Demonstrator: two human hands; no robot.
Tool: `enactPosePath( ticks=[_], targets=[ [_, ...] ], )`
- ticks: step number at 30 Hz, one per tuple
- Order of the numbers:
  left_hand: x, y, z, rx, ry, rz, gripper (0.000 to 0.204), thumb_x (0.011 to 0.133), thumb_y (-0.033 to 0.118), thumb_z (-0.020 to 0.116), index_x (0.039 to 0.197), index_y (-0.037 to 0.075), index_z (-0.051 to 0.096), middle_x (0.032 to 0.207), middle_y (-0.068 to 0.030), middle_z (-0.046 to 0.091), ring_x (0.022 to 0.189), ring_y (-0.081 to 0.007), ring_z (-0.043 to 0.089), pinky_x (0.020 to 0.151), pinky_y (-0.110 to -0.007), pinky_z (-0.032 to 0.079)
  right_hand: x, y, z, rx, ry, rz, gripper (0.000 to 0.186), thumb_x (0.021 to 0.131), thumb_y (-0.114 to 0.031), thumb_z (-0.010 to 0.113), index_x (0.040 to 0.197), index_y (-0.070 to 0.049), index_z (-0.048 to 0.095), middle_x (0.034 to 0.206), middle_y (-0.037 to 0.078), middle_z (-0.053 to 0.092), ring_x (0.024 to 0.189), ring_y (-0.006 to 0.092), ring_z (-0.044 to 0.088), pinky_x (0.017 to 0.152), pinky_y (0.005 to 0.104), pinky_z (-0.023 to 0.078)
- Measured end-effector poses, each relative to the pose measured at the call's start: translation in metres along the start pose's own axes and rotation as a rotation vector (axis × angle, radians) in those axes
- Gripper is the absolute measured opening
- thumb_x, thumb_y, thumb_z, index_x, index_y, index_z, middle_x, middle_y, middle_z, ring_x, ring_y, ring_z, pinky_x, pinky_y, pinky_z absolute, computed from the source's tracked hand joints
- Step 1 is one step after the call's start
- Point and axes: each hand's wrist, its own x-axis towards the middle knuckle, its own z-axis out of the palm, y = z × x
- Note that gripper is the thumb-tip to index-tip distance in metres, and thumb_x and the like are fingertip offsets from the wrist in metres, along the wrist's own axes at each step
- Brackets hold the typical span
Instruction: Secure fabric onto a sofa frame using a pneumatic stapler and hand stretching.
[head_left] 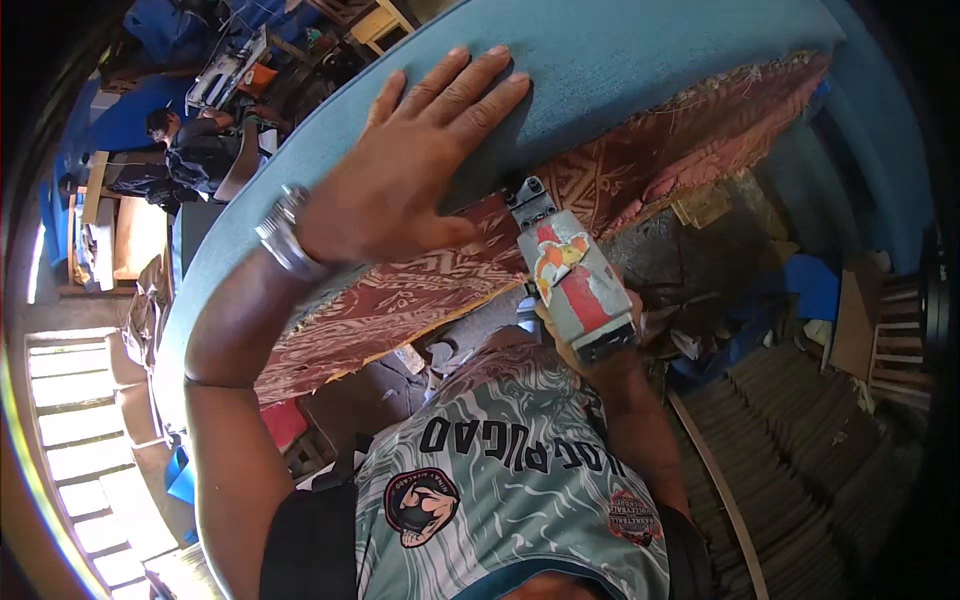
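I see the left hand (408,165) splayed on far blue fabric (640,50), gripping nothing, the right hand (602,368) wrapped round a tool (575,280) by near red cloth (410,278), where slipping could nick the left thumb (450,232).

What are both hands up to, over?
Left hand spread on blue upholstery. Right hand gripping silver handheld tool, nose near red patterned fabric; contact unclear. Left thumb close by.

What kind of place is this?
Probably an upholstery workshop. Signs: the big curved piece covered in blue fabric, the red patterned cloth with ragged edges along it, and a boxy handheld tool that looks like a staple gun.
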Motion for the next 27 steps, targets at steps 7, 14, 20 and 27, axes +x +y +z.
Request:
enactPosePath(
  ticks=[7, 14, 20, 27],
  targets=[
    [0.025, -0.159, -0.022, -0.552, 0.277, -0.188, 0.044, 0.109, 0.034, 0.055, 0.141, 0.005, 0.061, 0.142, -0.0106, 0.063, 0.126, -0.0202, 0.06, 0.111, -0.035, 0.045, 0.005, 0.001, 0.006, -0.04, 0.084, 0.142, 0.043, 0.085, -0.019, 0.082, 0.124, -0.006, 0.067, 0.115, 0.014, 0.072, 0.107, 0.034, 0.068, 0.096, 0.0448, 0.053],
    [0.028, -0.162, 0.036, -0.561, 0.074, -0.192, 0.055, 0.111, 0.046, 0.043, 0.153, 0.011, 0.05, 0.148, -0.0144, 0.058, 0.137, -0.0257, 0.053, 0.118, -0.038, 0.037, 0.009, -0.015, -0.003, -0.419, 0.085, -0.188, 0.04, 0.085, -0.016, 0.084, 0.12, -0.002, 0.068, 0.113, 0.016, 0.072, 0.106, 0.0364, 0.068, 0.093, 0.0441, 0.054],
    [-0.002, -0.093, 0.03, -0.36, 0.128, -0.068, 0.068, 0.111, 0.048, 0.033, 0.164, 0.005, 0.025, 0.17, -0.0212, 0.024, 0.159, -0.0338, 0.019, 0.128, -0.044, 0.016, 0.014, -0.025, -0.01, -0.446, 0.142, -0.39, 0.033, 0.08, -0.019, 0.091, 0.098, -0.002, 0.07, 0.084, 0.008, 0.074, 0.077, 0.0216, 0.074, 0.069, 0.0362, 0.058],
    [-0.039, -0.032, 0.025, -0.069, 0.166, -0.06, 0.071, 0.11, 0.052, 0.027, 0.165, 0.008, 0.023, 0.171, -0.0198, 0.019, 0.16, -0.0365, 0.013, 0.129, -0.048, 0.009, -0.009, -0.028, -0.007, 0.039, 0.037, 0.012, 0.06, 0.076, -0.019, 0.093, 0.122, 0.004, 0.062, 0.102, 0.013, 0.073, 0.088, 0.0231, 0.075, 0.078, 0.0353, 0.061]
  ],
)
